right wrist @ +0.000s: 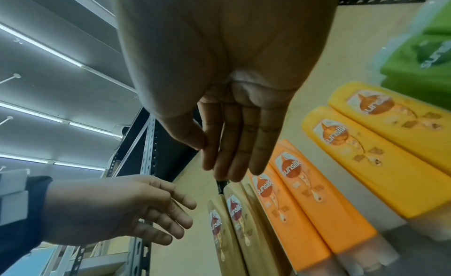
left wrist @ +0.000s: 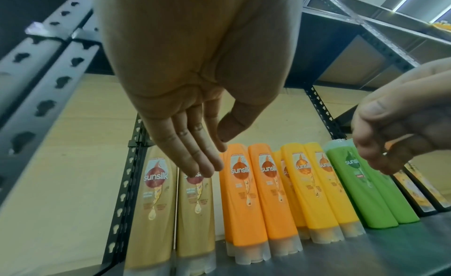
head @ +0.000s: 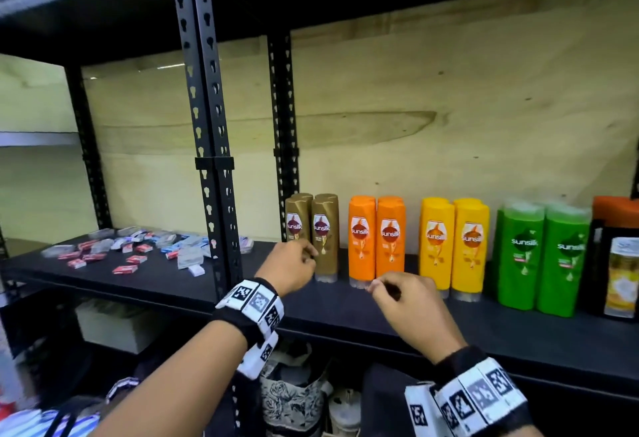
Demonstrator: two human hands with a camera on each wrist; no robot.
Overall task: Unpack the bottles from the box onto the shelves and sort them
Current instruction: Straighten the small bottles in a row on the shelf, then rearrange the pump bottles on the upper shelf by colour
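Note:
Pairs of Sunsilk bottles stand cap-down in a row on the black shelf [head: 345, 312]: gold bottles [head: 325, 236], orange bottles [head: 377, 236], yellow bottles [head: 453, 243] and green bottles [head: 543, 257]. My left hand [head: 306, 258] hovers just in front of the gold bottles [left wrist: 171, 203], fingers relaxed and holding nothing. My right hand [head: 383, 286] hangs empty in front of the orange bottles [right wrist: 305, 203], low by their caps. In the wrist views the left hand [left wrist: 202, 162] and the right hand [right wrist: 229, 164] show loose, nearly straight fingers. No box is in view.
Dark and orange cartons [head: 615, 257] stand right of the green bottles. Slotted black uprights [head: 211, 146] split the shelf; several small red and blue packets [head: 131, 250] lie on the left section. A patterned bag [head: 290, 398] and a jar sit on the level below.

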